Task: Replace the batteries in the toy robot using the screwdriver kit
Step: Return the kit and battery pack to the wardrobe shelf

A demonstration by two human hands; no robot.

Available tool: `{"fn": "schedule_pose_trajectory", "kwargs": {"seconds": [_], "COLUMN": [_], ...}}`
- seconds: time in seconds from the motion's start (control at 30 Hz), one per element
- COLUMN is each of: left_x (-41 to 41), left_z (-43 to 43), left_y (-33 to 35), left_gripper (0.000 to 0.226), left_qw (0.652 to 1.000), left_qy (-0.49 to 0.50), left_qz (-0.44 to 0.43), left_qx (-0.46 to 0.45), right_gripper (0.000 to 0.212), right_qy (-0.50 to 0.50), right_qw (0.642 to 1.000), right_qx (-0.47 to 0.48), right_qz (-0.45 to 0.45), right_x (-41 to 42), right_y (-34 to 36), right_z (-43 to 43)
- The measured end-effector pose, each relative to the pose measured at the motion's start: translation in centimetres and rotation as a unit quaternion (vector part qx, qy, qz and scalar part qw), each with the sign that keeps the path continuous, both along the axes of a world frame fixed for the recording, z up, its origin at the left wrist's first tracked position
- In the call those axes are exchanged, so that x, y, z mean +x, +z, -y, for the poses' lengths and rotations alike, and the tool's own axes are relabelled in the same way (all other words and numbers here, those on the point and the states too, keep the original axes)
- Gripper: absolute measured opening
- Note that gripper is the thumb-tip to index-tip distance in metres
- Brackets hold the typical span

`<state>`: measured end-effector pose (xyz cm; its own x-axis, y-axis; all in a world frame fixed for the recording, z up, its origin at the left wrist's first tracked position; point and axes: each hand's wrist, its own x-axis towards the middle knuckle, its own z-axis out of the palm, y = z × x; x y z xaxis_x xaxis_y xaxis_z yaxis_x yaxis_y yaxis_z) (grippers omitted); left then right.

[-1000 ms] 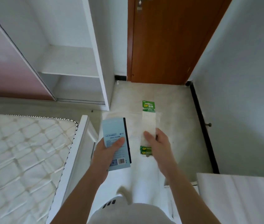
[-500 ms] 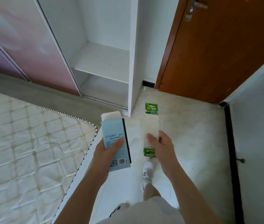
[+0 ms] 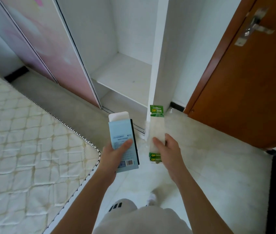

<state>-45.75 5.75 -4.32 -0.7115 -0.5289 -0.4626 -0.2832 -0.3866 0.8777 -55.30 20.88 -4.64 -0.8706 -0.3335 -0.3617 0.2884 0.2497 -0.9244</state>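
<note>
Centre frame, side by side, long axes up-frame: left hand (image 3: 113, 156) grips the kit box (image 3: 123, 132), right hand (image 3: 167, 152) pinches the battery pack (image 3: 156, 130) near its lower end.

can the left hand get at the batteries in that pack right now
Probably not yet. The left hand grips the blue box, so no finger is free. The batteries sit at the lower end of the battery pack in the right hand, close by with nothing between.
</note>
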Motion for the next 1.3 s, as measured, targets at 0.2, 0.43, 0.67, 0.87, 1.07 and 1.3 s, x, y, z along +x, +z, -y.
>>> {"fn": "schedule_pose_trajectory", "kwargs": {"seconds": [0.2,0.43,0.67,0.87,1.07,1.3], "left_x": [-3.4,-5.7,-9.6,-14.0,-18.1,-22.5], "left_z": [1.3,4.6,11.4,20.1,28.6,33.6], "left_y": [-0.2,-0.6,-2.5,-3.9,-3.7,-3.6], "left_gripper": [0.036,0.024,0.027,0.026,0.025,0.034], "left_qw": [0.998,0.992,0.985,0.976,0.978,0.983], "left_qy": [0.061,0.124,0.174,0.217,0.204,0.18], "left_qz": [0.014,0.021,0.015,0.01,0.006,0.024], "left_qx": [0.0,-0.002,0.006,0.034,0.035,0.037], "right_gripper": [0.02,0.014,0.02,0.018,0.022,0.018], "right_qy": [0.063,0.111,0.138,0.181,0.205,0.189], "right_qw": [0.998,0.994,0.99,0.983,0.977,0.979], "right_qx": [0.001,-0.008,0.002,0.029,0.057,0.071], "right_qz": [0.016,0.023,0.028,0.026,0.007,0.014], "right_x": [-5.1,-9.9,-14.7,-20.1,-24.8,-28.4], "right_y": [-0.2,-0.3,-2.0,-2.2,-0.9,-0.9], "right_z": [1.8,6.3,13.4,22.9,31.9,36.8]}}
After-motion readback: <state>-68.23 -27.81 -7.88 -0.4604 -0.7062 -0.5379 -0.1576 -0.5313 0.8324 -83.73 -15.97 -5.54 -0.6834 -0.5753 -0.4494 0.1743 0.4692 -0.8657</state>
